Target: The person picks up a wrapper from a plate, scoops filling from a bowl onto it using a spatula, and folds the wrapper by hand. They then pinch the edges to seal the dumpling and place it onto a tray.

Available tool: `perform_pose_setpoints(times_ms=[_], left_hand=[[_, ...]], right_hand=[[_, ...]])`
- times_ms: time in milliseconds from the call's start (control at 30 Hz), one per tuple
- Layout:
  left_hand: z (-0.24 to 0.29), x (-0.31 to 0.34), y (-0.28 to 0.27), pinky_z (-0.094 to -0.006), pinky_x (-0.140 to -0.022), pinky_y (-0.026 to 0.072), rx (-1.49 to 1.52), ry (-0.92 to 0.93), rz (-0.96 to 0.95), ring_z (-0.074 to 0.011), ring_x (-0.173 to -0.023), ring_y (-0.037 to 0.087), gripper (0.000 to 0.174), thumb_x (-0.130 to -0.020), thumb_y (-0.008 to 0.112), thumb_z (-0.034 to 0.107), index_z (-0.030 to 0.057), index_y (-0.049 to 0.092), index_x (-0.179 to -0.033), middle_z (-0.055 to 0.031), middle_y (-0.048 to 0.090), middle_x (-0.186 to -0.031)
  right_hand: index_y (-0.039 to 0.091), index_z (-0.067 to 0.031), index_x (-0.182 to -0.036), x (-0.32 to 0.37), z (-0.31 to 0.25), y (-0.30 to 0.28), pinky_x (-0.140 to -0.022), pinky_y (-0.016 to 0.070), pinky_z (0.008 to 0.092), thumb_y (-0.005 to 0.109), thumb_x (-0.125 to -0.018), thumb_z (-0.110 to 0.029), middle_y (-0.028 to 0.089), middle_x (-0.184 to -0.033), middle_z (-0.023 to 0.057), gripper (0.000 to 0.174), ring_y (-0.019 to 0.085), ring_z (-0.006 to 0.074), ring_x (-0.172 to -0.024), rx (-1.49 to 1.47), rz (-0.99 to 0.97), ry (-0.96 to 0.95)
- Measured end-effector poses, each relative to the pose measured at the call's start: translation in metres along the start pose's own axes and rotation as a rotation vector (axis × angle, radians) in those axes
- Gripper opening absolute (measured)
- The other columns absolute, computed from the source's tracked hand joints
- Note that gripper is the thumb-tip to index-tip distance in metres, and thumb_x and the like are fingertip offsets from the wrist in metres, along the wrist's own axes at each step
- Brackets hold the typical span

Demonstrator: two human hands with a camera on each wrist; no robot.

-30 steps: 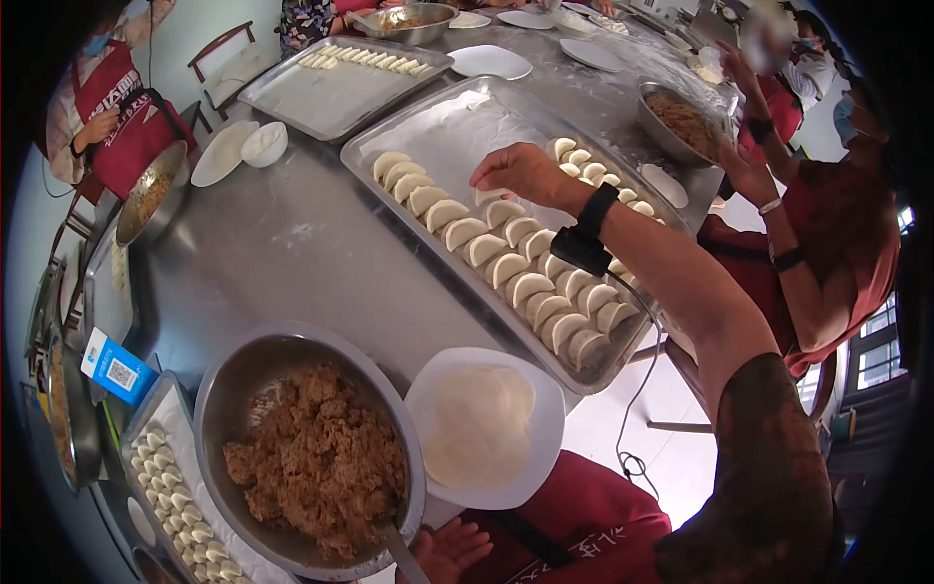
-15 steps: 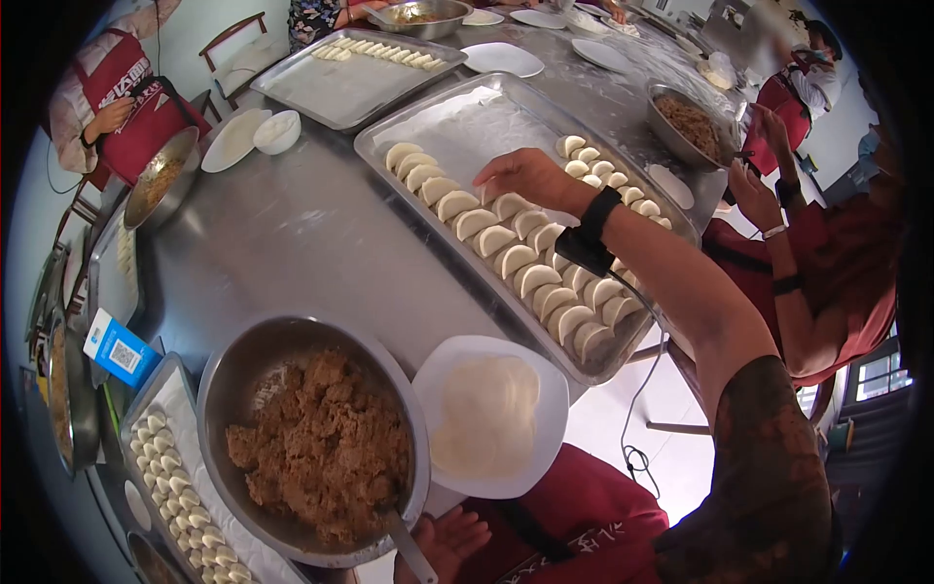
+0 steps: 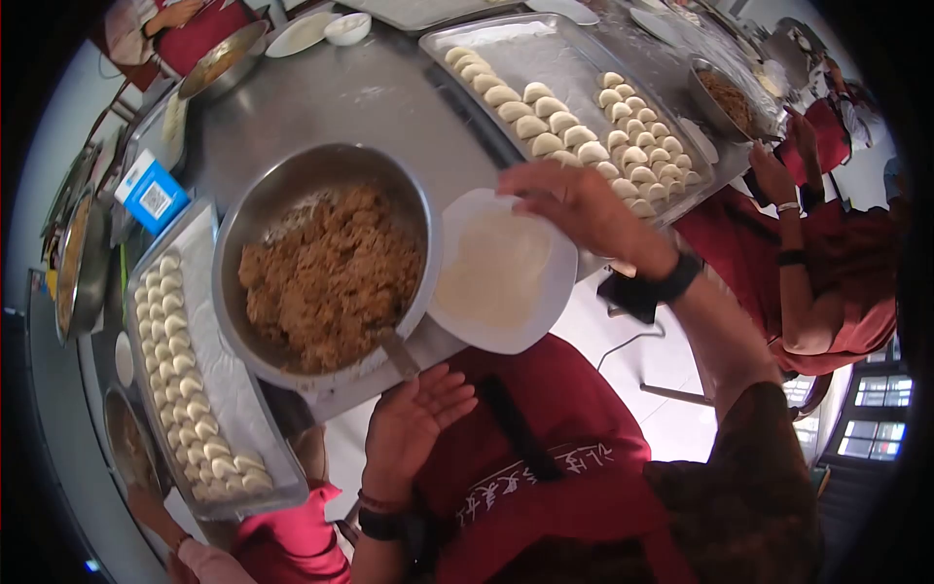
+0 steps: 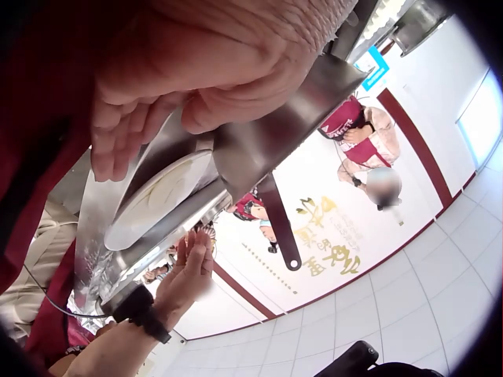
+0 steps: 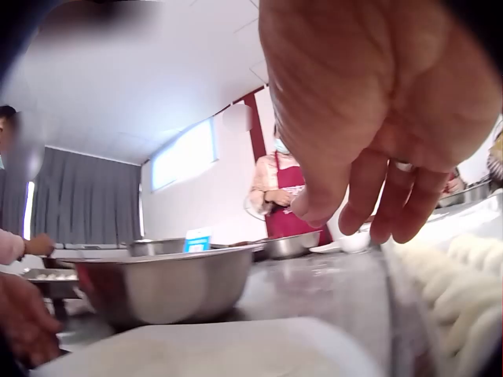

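Note:
My right hand hovers over the edge of a white plate that bears a stack of round dough wrappers. In the right wrist view its fingers hang loosely bent with nothing between them. My left hand is held palm up, fingers extended, just below the rim of a steel bowl. Brown minced filling is heaped in that bowl, and a flat metal handle leans out over the rim near the left fingertips. Crescent dumplings stand in rows on a large metal tray beyond the right hand.
Another tray with many small dumplings lies left of the bowl. A blue card with a QR code stands behind it. More filling bowls sit around the steel table. People in red aprons are at both sides.
My right hand has left the dumpling rows and come back toward the wrapper plate, its fingers empty. The head view has tilted down. My left hand has risen beside the bowl, palm up.

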State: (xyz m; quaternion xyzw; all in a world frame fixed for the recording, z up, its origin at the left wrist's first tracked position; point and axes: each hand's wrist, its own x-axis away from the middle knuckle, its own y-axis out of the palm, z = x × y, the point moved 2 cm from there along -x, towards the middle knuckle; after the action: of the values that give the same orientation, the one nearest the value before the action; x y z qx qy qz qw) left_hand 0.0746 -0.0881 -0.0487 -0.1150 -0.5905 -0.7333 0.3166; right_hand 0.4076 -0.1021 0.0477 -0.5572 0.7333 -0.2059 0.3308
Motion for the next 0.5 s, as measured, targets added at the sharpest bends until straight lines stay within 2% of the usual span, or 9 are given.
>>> perform_pose_setpoints(times_ms=[100,167,300,333,433,500], left_hand=[[-0.001,0.007,0.008,-0.0543,-0.107,0.0432,-0.055,0.045,0.019,-0.0386,-0.118,0.059,0.045,-0.104,0.046,0.032,-0.0058,0.054,-0.127,-0.024,0.062,-0.124],[-0.001,0.011,0.011,-0.0542,-0.107,0.0434,-0.084,0.068,0.046,-0.0385,-0.118,0.059,0.044,-0.104,0.046,0.032,-0.0057,0.055,-0.126,-0.0238,0.062,-0.123],[-0.001,0.018,0.011,-0.0521,-0.104,0.0479,-0.057,0.101,0.046,-0.037,-0.114,0.061,0.041,-0.104,0.046,0.028,-0.0067,0.054,-0.124,-0.0244,0.062,-0.121],[-0.001,0.019,0.01,-0.052,-0.104,0.048,-0.059,0.108,0.045,-0.0369,-0.114,0.061,0.041,-0.104,0.046,0.028,-0.0067,0.054,-0.124,-0.0244,0.062,-0.12],[-0.004,0.019,0.009,-0.0517,-0.103,0.0484,-0.064,0.12,0.024,-0.0367,-0.115,0.061,0.041,-0.104,0.046,0.029,-0.0066,0.054,-0.124,-0.0242,0.062,-0.12],[-0.006,0.02,0.008,-0.0516,-0.103,0.0485,-0.059,0.12,0.015,-0.0366,-0.115,0.061,0.041,-0.104,0.046,0.029,-0.0065,0.055,-0.124,-0.024,0.063,-0.12]], right_hand=[[0.068,-0.0092,-0.11,0.038,-0.022,0.045,-0.101,0.0448,0.0419,0.074,-0.082,-0.016,0.067,-0.121,0.0094,0.029,0.055,0.0316,-0.125,0.117,-0.001,-0.158],[0.066,-0.0102,-0.111,0.052,-0.033,0.065,-0.106,0.0384,0.0466,0.076,-0.08,-0.019,0.064,-0.126,0.0077,0.034,0.049,0.0334,-0.132,0.131,-0.056,-0.152],[0.065,-0.0076,-0.111,0.054,-0.021,0.083,-0.104,0.0382,0.0472,0.077,-0.078,-0.019,0.063,-0.127,0.0103,0.037,0.048,0.0345,-0.132,0.372,0.163,-0.153],[0.066,-0.0078,-0.111,0.052,-0.016,0.081,-0.105,0.0381,0.0463,0.077,-0.078,-0.019,0.064,-0.125,0.0118,0.036,0.048,0.0345,-0.132,0.374,0.213,-0.083],[0.069,-0.0078,-0.106,0.047,-0.014,0.071,-0.104,0.0389,0.045,0.077,-0.078,-0.018,0.066,-0.122,0.0105,0.03,0.05,0.0335,-0.131,0.378,0.206,-0.061],[0.07,-0.008,-0.1,0.047,-0.017,0.075,-0.103,0.0404,0.0433,0.076,-0.079,-0.018,0.067,-0.12,0.0088,0.024,0.052,0.032,-0.129,0.354,0.196,-0.117]])
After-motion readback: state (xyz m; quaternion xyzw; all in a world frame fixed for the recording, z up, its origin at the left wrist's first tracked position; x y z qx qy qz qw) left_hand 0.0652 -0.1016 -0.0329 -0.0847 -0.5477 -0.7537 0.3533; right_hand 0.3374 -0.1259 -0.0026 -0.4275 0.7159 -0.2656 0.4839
